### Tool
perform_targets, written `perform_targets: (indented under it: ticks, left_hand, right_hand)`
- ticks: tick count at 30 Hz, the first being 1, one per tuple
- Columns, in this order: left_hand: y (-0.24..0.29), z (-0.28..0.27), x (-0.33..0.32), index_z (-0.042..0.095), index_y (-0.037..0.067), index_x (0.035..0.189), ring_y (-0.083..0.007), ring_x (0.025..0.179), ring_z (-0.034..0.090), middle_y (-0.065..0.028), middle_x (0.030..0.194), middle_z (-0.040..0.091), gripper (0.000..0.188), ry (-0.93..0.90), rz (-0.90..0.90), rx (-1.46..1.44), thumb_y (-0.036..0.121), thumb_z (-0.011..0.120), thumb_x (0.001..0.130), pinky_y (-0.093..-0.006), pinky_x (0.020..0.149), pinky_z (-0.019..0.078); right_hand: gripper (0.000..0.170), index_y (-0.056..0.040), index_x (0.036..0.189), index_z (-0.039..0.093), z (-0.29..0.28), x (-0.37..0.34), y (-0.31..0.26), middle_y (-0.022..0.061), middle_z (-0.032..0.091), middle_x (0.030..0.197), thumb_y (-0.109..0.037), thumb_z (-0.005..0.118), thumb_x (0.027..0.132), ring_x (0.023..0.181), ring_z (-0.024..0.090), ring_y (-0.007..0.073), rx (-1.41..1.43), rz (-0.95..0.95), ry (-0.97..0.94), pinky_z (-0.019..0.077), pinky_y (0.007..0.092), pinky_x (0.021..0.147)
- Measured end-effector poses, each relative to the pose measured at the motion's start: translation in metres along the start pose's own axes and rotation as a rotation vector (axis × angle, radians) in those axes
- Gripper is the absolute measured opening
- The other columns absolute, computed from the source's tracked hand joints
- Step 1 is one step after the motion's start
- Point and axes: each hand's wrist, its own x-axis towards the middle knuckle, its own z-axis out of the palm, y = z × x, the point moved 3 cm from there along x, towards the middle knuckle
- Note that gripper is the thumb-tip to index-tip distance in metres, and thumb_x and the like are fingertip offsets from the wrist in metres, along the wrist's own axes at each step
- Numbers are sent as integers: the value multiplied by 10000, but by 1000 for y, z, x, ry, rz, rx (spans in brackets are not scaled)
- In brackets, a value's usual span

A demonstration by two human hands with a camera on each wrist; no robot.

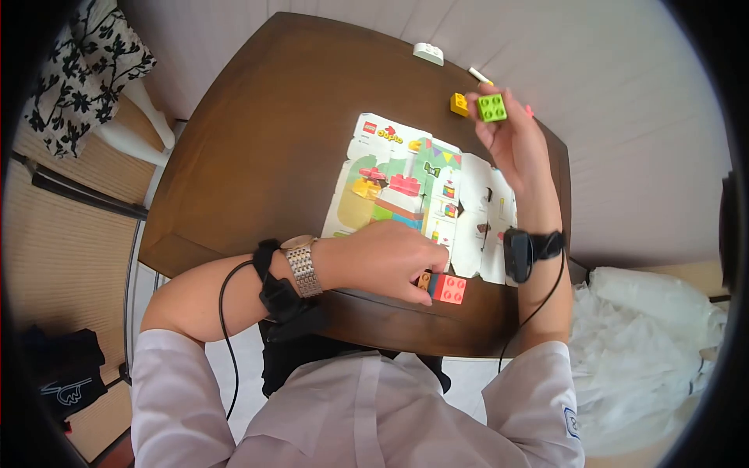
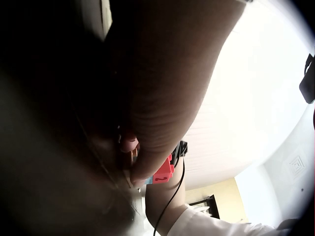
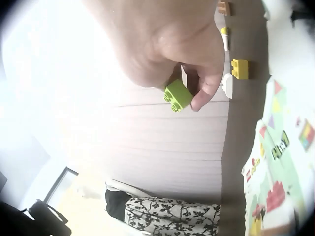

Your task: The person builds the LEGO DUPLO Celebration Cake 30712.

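My left hand [image 1: 386, 257] grips a row of joined bricks near the table's front edge; a pink brick [image 1: 452, 289] sticks out to the right of the fingers, with blue and brown parts beside it. The left wrist view shows the pink brick [image 2: 163, 172] past the thumb. Over the table's right side my right hand [image 1: 511, 140] pinches a lime green brick [image 1: 491, 108] between thumb and fingers. That green brick [image 3: 178, 95] has its studs facing away from the right hand [image 3: 172, 44]. A yellow brick [image 1: 459, 104] lies just left of it.
A creased picture sheet [image 1: 351, 195] is spread across the middle of the table [image 1: 242, 117]. Along the back edge lie a white brick [image 1: 428, 53] and a small white and yellow piece [image 1: 480, 76]. Clear plastic [image 1: 647, 343] is heaped at the right, off the table.
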Motion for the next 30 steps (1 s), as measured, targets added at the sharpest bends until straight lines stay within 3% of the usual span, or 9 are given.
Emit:
perform_targets:
  ticks: [2,6,9,18,21,23,24,26,30]
  left_hand:
    - [-1,0,0,663,126,1016,-245,691,656,-3,721,629,363,10,-6,-1,384,842,834,-396,598,460]
    - [2,-3,1,670,127,1022,-238,690,660,0,720,630,354,-38,-31,-32,374,846,838,-387,599,462]
    - [3,-4,2,674,117,1001,-258,766,679,-20,765,657,381,-79,-85,-52,396,852,812,-412,639,490]
    - [3,-4,4,686,139,1036,-192,676,657,2,713,635,325,-88,-86,-47,347,855,852,-354,614,472]
    - [5,-6,4,684,139,1041,-185,677,655,2,713,633,327,-109,-126,-45,341,857,851,-348,620,477]
    - [6,-6,4,659,120,1001,-211,679,643,5,689,613,328,-94,-130,-74,345,844,851,-377,609,459]
    - [6,-6,4,659,120,1001,-211,679,643,5,689,613,328,-99,-131,-76,345,844,851,-377,609,459]
    - [7,-7,4,665,122,1005,-207,678,647,4,695,620,315,-106,-149,-81,338,839,854,-369,612,466]
    - [9,-9,4,674,123,1012,-202,676,653,4,705,632,305,-125,-187,-107,329,836,855,-362,613,472]
  right_hand:
    - [417,61,1369,570,-7,-28,6,231,668,1291,-273,505,1128,1137,703,238,177,145,-106,625,297,923]
    - [493,51,1518,454,-13,-84,9,231,672,1295,-157,580,1089,1200,699,246,47,170,-101,620,302,981]
    - [528,31,1551,431,-15,-113,11,231,669,1309,-124,599,1075,1191,709,249,112,142,-203,626,297,969]
    - [524,-27,1564,465,-16,-142,18,163,634,1392,-229,585,1096,1156,685,201,221,160,-349,607,291,882]
    - [579,-30,1566,471,-10,-149,13,127,637,1387,-163,670,1039,1176,661,192,163,173,-415,577,315,920]
    - [608,-18,1509,532,-2,-154,6,98,642,1361,-98,760,952,1170,652,172,-182,40,-303,558,319,947]
    - [608,-18,1509,532,1,-155,9,98,642,1361,-98,760,952,1170,652,172,-178,42,-299,558,319,947]
    - [601,-12,1445,575,2,-155,10,97,646,1333,-80,820,900,1125,663,163,-569,-163,-96,552,316,938]
    - [520,-35,1342,651,1,-156,9,102,661,1296,-106,851,868,1057,672,165,-524,-168,-114,559,298,868]
